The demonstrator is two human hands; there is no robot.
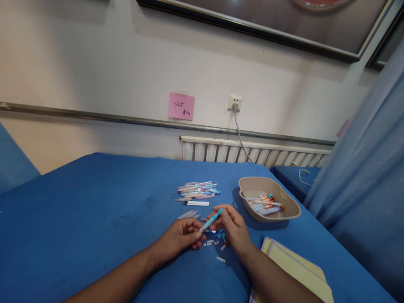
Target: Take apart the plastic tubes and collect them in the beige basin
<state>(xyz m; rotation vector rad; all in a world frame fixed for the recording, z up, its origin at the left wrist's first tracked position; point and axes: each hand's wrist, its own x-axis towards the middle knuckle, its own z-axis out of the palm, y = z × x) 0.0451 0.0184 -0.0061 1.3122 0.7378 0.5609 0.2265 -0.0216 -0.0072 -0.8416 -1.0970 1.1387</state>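
Observation:
A light-blue pen slants between my two hands above the blue-covered table. The fingers of my left hand pinch its lower end. At the upper end, my right hand grips the bright turquoise top between thumb and fingers. Small blue parts and short white pieces lie on the cloth beneath and between my hands. Just behind my left hand is a group of pale pen barrels, partly covered by it. Farther back, many slim pens and pen parts lie in a loose pile.
A beige basin holding several pens stands to the right. Yellow folded sheets lie under my right forearm. Behind the table are a radiator, a metal rail and a plugged-in cord. A blue curtain hangs at right.

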